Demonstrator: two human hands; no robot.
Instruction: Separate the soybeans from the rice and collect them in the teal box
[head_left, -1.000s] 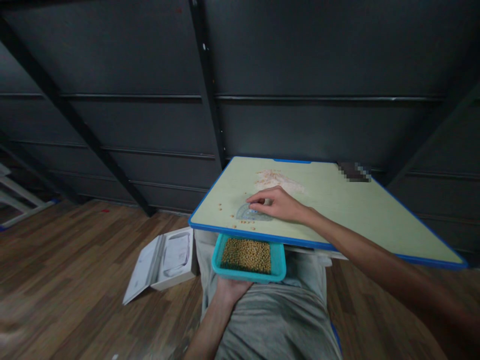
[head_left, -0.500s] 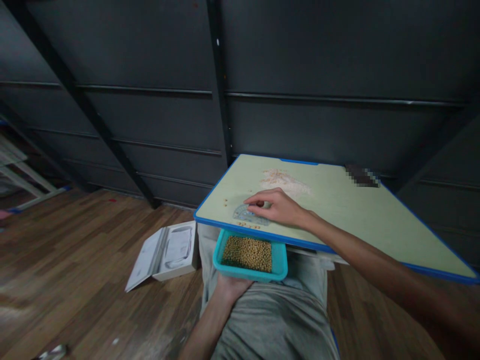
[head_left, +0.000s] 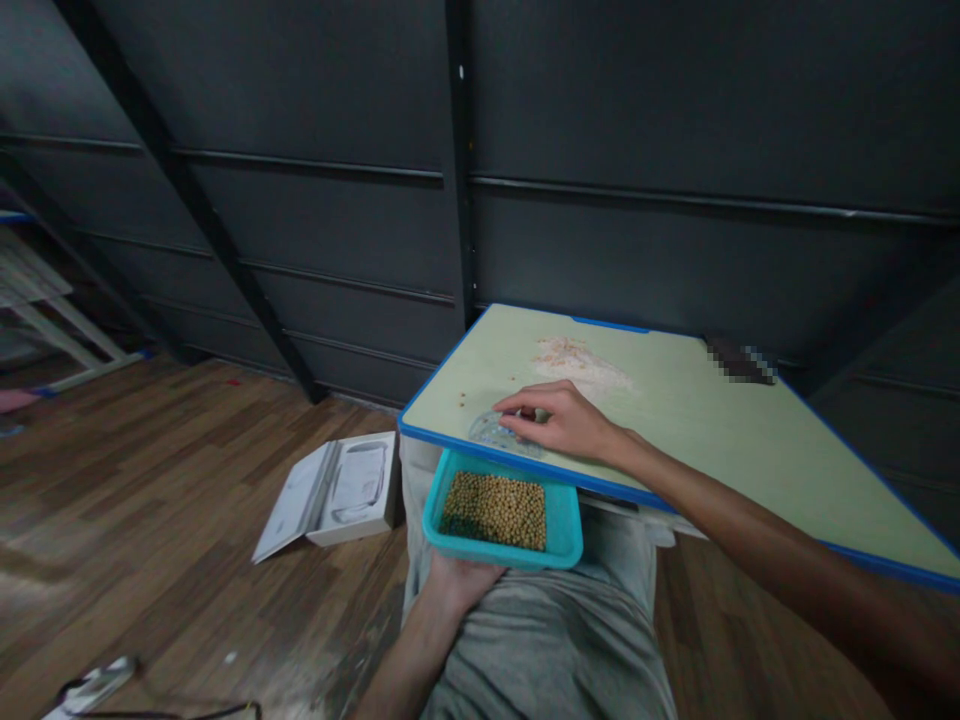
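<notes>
My left hand (head_left: 457, 580) grips a teal tray (head_left: 564, 520) from below and keeps it just under the near edge of the green table (head_left: 712, 420). The tray is filled with small yellow beans (head_left: 495, 508). My right hand (head_left: 566, 420) rests on the table top with its fingers pressed onto a small clear plastic piece (head_left: 491, 430) at the table's near edge. A few loose beans (head_left: 465, 400) lie on the table to the left of that piece. A pale heap of grains (head_left: 581, 365) lies farther back on the table.
An open white box (head_left: 337, 495) lies on the wooden floor left of my legs. A dark panelled wall with slanted metal struts (head_left: 195, 210) stands behind the table. A dark flat object (head_left: 739, 360) sits at the table's far right.
My right hand has dragged the clear piece toward the table's near edge, and the loose beans in front of it are gone from the edge. The camera has swung left.
</notes>
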